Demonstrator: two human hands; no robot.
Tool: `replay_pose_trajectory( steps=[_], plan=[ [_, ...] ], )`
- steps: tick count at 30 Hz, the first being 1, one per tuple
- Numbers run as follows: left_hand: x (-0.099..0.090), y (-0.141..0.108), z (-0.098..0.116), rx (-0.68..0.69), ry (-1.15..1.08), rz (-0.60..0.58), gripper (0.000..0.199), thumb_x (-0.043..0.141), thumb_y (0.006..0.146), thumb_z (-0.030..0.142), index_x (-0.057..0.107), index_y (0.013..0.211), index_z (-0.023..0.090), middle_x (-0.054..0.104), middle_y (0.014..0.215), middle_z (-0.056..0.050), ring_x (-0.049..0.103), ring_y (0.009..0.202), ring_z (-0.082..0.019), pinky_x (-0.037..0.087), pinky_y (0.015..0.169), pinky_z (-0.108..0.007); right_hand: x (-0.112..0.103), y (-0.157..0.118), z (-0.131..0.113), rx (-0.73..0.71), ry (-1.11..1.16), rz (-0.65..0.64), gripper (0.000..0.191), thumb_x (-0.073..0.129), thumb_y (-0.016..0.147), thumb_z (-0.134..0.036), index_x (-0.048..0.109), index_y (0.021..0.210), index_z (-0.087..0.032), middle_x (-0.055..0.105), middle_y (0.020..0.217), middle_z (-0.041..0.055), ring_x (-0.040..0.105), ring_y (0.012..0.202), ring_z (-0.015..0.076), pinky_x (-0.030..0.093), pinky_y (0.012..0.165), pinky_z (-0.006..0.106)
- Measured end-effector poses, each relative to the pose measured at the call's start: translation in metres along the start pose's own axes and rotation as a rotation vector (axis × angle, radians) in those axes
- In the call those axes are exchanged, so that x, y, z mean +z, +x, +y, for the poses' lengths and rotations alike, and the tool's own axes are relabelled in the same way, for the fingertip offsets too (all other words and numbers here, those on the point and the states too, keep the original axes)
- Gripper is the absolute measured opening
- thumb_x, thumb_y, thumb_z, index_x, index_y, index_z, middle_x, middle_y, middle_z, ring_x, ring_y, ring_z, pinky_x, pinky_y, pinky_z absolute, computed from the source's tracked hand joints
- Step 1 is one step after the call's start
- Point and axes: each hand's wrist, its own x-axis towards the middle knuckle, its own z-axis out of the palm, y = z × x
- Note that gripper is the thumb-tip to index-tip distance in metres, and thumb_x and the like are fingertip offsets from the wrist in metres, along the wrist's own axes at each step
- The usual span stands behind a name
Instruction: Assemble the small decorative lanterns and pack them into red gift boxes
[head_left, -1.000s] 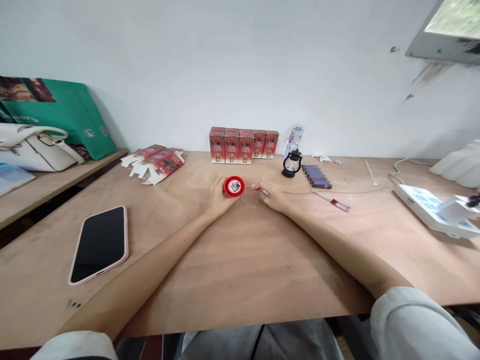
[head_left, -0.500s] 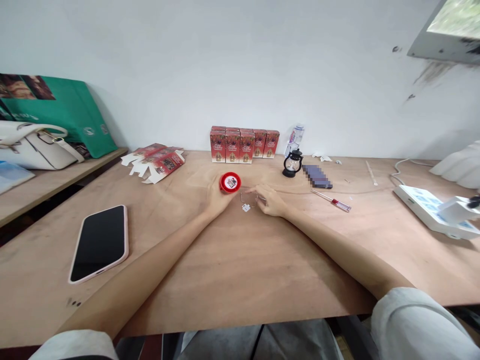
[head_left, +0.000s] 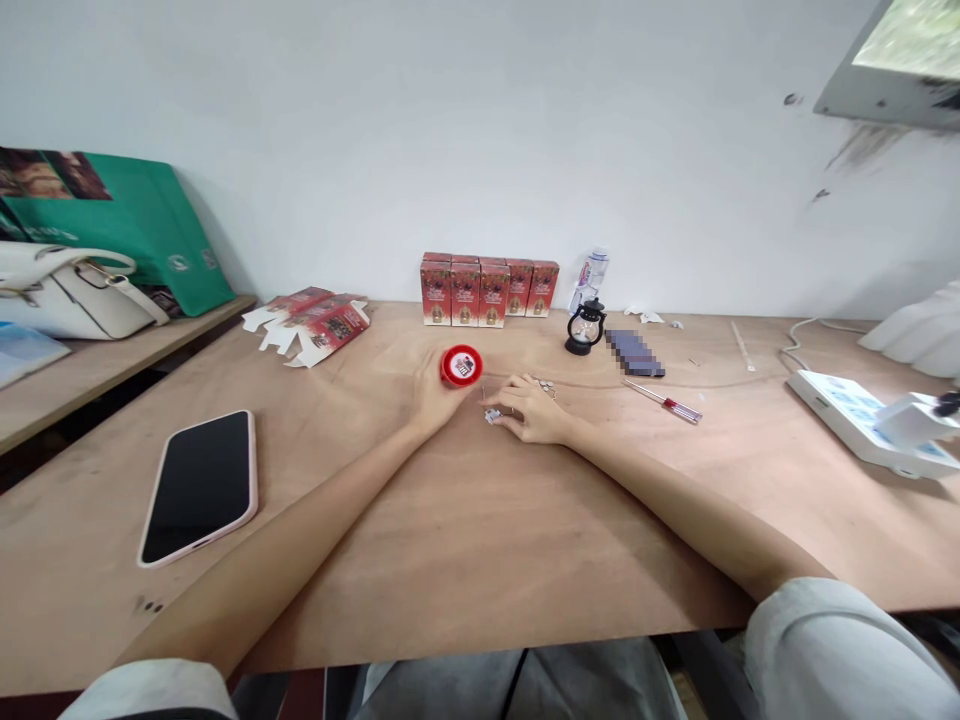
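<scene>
Wooden table point(head_left: 480, 560), phone point(head_left: 201, 488), red boxes point(head_left: 465, 295), black lantern point(head_left: 585, 328), screwdriver point(head_left: 669, 404), small pale piece point(head_left: 491, 416)

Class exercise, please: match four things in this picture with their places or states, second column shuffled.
Column one:
1. Red round piece
2. Small pale piece
3. Lantern
4. Phone

Column two:
A. Standing upright, black
B. At the right hand's fingertips
C. Lying flat, dark screen up
D. In the left hand

Pairs: 1-D, 2-B, 3-A, 4-C

This looks like a small makeshift workshop, its wooden surface point(head_left: 465, 560) bearing, from the seated person's position, red boxes point(head_left: 480, 295) at twelve o'clock, flattened cartons point(head_left: 322, 328) at eleven, a screwdriver point(head_left: 679, 407) at one-thirty and a power strip point(head_left: 832, 405) at two.
</scene>
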Motion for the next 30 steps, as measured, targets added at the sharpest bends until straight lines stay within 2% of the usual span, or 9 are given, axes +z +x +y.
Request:
replay_pose_trajectory(
  steps=[6, 11, 19, 26, 30],
  plan=[
    [0.000, -0.001, -0.003, 0.016, 0.040, -0.023, 0.034, 0.075, 0.069, 0.028, 0.059, 0.098, 0.019, 0.065, 0.099, -0.006, 0.063, 0.097, -0.023, 0.051, 0.087, -0.039, 0.002, -0.001, -0.001, -0.066, 0.070, 0.113, 0.020, 0.050, 0.093, -0.028, 0.067, 0.102, -0.024, 0.064, 0.085, 0.0073, 0.060, 0.082, 0.0207, 0.048, 0.075, 0.036],
    [0.001, -0.001, -0.005, 0.052, 0.029, -0.071, 0.034, 0.074, 0.069, 0.026, 0.059, 0.099, 0.019, 0.065, 0.099, -0.007, 0.062, 0.095, -0.024, 0.051, 0.085, -0.039, 0.004, -0.009, -0.005, -0.015, 0.094, 0.327, 0.027, 0.045, 0.095, -0.029, 0.070, 0.085, -0.027, 0.066, 0.088, 0.0066, 0.064, 0.079, 0.0168, 0.054, 0.072, 0.033],
    [-0.004, -0.002, 0.007, 0.126, 0.187, -0.295, 0.042, 0.075, 0.067, 0.027, 0.063, 0.106, 0.020, 0.066, 0.106, -0.008, 0.063, 0.101, -0.027, 0.046, 0.086, -0.039, 0.004, -0.011, -0.015, 0.022, 0.144, 0.454, 0.025, 0.048, 0.093, -0.030, 0.072, 0.098, -0.029, 0.068, 0.105, 0.0086, 0.067, 0.098, 0.0204, 0.060, 0.083, 0.040],
    [-0.008, -0.005, 0.014, 0.258, 0.258, -0.452, 0.041, 0.069, 0.075, 0.036, 0.061, 0.113, 0.023, 0.066, 0.115, -0.007, 0.060, 0.109, -0.026, 0.037, 0.092, -0.038, 0.003, -0.006, -0.022, -0.086, 0.012, 0.636, 0.012, 0.060, 0.088, -0.020, 0.071, 0.086, -0.025, 0.071, 0.088, 0.0052, 0.070, 0.081, 0.0164, 0.060, 0.074, 0.032],
    [-0.008, -0.004, 0.016, 0.273, 0.290, -0.472, 0.040, 0.066, 0.077, 0.036, 0.060, 0.114, 0.022, 0.066, 0.116, -0.007, 0.060, 0.110, -0.025, 0.035, 0.090, -0.037, 0.002, -0.002, -0.023, -0.119, -0.013, 0.741, 0.018, 0.064, 0.085, -0.013, 0.068, 0.100, -0.021, 0.072, 0.088, 0.0064, 0.069, 0.080, 0.0151, 0.059, 0.071, 0.027]
  ],
)
